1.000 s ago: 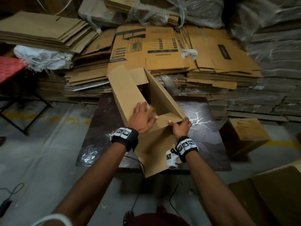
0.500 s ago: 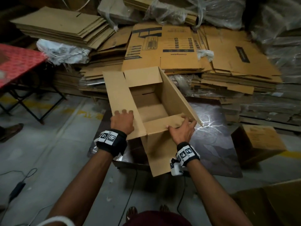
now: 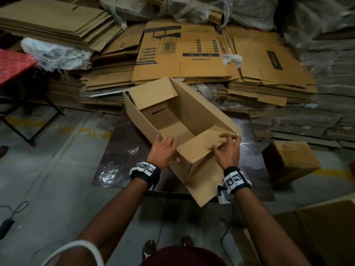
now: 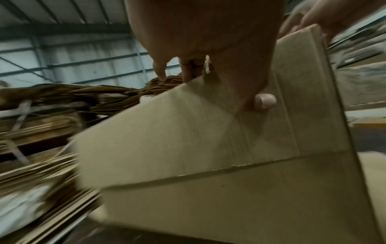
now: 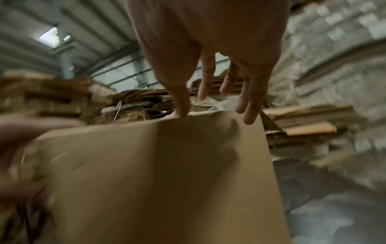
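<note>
Cardboard box (image 3: 201,112) sits tilted on the dark worktop (image 3: 123,150), open end up, with its nearest lower corner hanging past the worktop's front edge. Closest in, the left hand (image 3: 163,150) grips the long left flap, thumb outside and fingers hooked over its edge. The right hand (image 3: 228,152) is spread wide and holds nothing, its fingertips pressing the near short flap (image 3: 197,148) inward. With the box propped on a corner, that downward push could tip it, slide it off the edge, or crease the flap away from its score line. Further in, the far short flap (image 3: 151,95) is not yet folded down, so closing the long flap first would trap it outside. Beyond, a forward shove could jam the box against the stacks of flattened cartons (image 3: 182,54).
</note>
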Demonstrator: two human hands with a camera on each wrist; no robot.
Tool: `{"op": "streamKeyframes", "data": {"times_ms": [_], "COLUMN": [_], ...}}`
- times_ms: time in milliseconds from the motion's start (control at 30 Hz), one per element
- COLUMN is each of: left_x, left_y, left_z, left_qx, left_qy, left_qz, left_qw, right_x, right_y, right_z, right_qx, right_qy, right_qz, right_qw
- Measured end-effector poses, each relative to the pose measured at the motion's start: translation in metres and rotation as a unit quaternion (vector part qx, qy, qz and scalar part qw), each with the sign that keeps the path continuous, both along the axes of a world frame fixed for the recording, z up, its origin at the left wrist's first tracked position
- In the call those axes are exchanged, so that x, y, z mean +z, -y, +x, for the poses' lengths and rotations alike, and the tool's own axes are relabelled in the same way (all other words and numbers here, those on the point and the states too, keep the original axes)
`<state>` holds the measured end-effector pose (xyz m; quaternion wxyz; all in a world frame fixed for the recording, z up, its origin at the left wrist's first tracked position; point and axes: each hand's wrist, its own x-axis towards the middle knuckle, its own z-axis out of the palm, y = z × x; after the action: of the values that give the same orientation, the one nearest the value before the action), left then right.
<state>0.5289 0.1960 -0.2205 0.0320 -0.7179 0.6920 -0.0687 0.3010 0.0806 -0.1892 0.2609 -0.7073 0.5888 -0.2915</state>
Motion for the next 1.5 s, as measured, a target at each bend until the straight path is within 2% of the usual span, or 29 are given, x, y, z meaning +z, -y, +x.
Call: {"op": "streamKeyframes", "data": {"times_ms": [67,200,333,367,467,533,633,733,800,867,967,1033,1100,1200,1267,1333,1367,1433,1500], "left_x": [0.0,0.006,0.013,0.015,0.012,0.006,-0.001,-0.005,-0.006,-0.008,-0.012,-0.012,-0.012,-0.012,-0.011,-0.01,-0.009,-0.008,-0.006], "left_y": [0.014,0.037,0.047,0.046,0.037,0.031,0.032,0.032,0.031,0.029,0.029,0.031,0.033,0.039,0.046,0.055,0.059,0.069,0.076], "left_z": [-0.023,-0.062,-0.058,-0.048,-0.017,-0.007,-0.012,-0.017,-0.017,-0.015,-0.014,-0.016,-0.019,-0.023,-0.03,-0.041,-0.046,-0.053,-0.054], "left_qx": [-0.011,0.024,0.022,0.026,0.063,0.081,0.086,0.105,0.11,0.109,0.109,0.114,0.118,0.113,0.109,0.098,0.092,0.084,0.071], "left_qy": [-0.025,-0.154,-0.279,-0.281,-0.149,-0.109,-0.107,-0.118,-0.121,-0.126,-0.121,-0.119,-0.118,-0.115,-0.117,-0.125,-0.13,-0.155,-0.187], "left_qz": [-0.007,-0.007,-0.018,-0.018,-0.022,-0.015,-0.035,-0.051,-0.046,-0.044,-0.054,-0.058,-0.059,-0.059,-0.06,-0.055,-0.051,-0.043,-0.037], "left_qw": [1.0,0.988,0.96,0.959,0.987,0.991,0.99,0.986,0.985,0.985,0.985,0.985,0.984,0.985,0.985,0.986,0.986,0.984,0.979], "right_x": [-0.002,-0.008,-0.012,-0.012,-0.009,-0.005,-0.002,-0.003,0.003,0.017,0.043,0.055,0.058,0.046,0.023,-0.01,-0.022,-0.035,-0.037], "right_y": [-0.003,-0.012,-0.007,-0.003,0.008,0.013,0.018,0.024,0.028,0.027,0.02,0.016,0.013,0.004,0.002,0.007,0.009,0.013,0.021], "right_z": [-0.006,-0.014,-0.032,-0.036,-0.033,-0.01,0.038,0.066,0.069,0.065,0.049,0.03,0.003,-0.031,-0.042,-0.044,-0.041,-0.035,-0.031], "right_qx": [0.013,0.042,0.09,0.104,0.172,0.236,0.315,0.34,0.351,0.36,0.329,0.231,0.102,-0.038,-0.039,-0.017,-0.02,-0.062,-0.098], "right_qy": [-0.029,-0.058,-0.087,-0.093,-0.129,-0.2,-0.326,-0.396,-0.433,-0.447,-0.415,-0.378,-0.368,-0.399,-0.357,-0.229,-0.147,-0.018,0.029], "right_qz": [-0.035,-0.063,-0.111,-0.111,-0.094,-0.089,-0.04,0.021,0.019,-0.024,-0.155,-0.222,-0.234,-0.119,0.015,0.112,0.13,0.136,0.131], "right_qw": [0.999,0.995,0.986,0.984,0.972,0.947,0.89,0.853,0.83,0.818,0.834,0.868,0.894,0.908,0.933,0.967,0.98,0.989,0.986]}}
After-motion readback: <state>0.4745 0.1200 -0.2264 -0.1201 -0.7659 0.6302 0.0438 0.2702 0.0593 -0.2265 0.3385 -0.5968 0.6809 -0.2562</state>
